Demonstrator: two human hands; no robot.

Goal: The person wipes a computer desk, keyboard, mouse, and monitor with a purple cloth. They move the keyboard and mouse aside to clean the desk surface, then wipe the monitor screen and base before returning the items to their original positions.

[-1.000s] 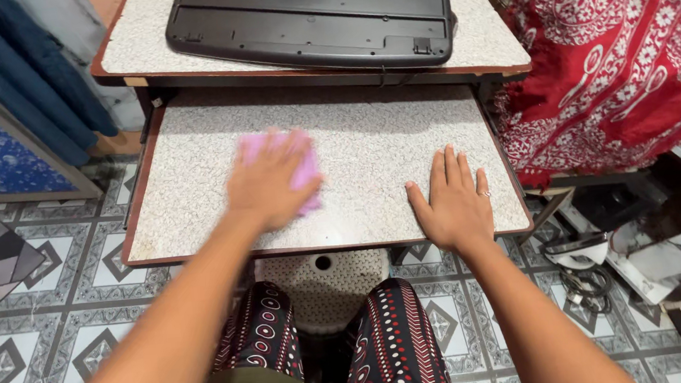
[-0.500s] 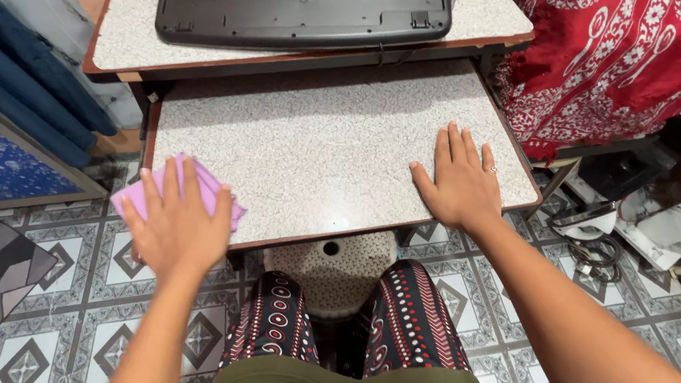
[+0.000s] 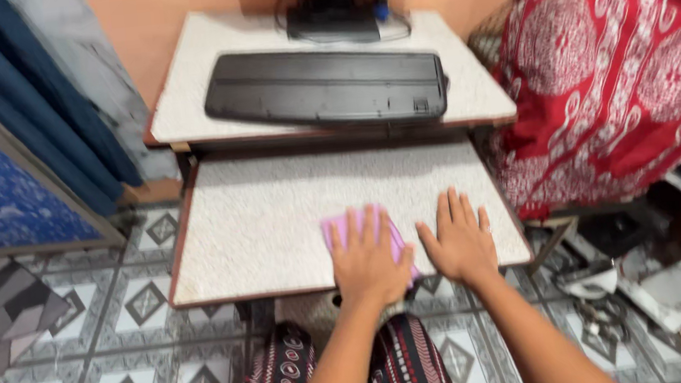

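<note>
The left hand (image 3: 370,257) lies flat on a pink cloth (image 3: 361,229), fingers spread and pressed down on it, so only the cloth's far edge and corners show past the knuckles. The cloth sits on the pull-out tray (image 3: 268,215) — a speckled white shelf with a brown edge — near its front rim and right of centre. The right hand (image 3: 462,242) rests palm down on the tray just beside the left, fingers loosely spread and holding nothing; a ring shows on one finger. The two hands nearly touch at the thumbs.

Above the tray, on the desk top (image 3: 190,98), a black keyboard (image 3: 326,86) lies flat, and behind it stands the base of a monitor (image 3: 335,9). To the right of the desk hangs a red patterned fabric (image 3: 612,74); to the left, blue curtains (image 3: 32,104). Below the tray's front edge the person's patterned trousers (image 3: 407,368) show over a tiled floor (image 3: 109,380).
</note>
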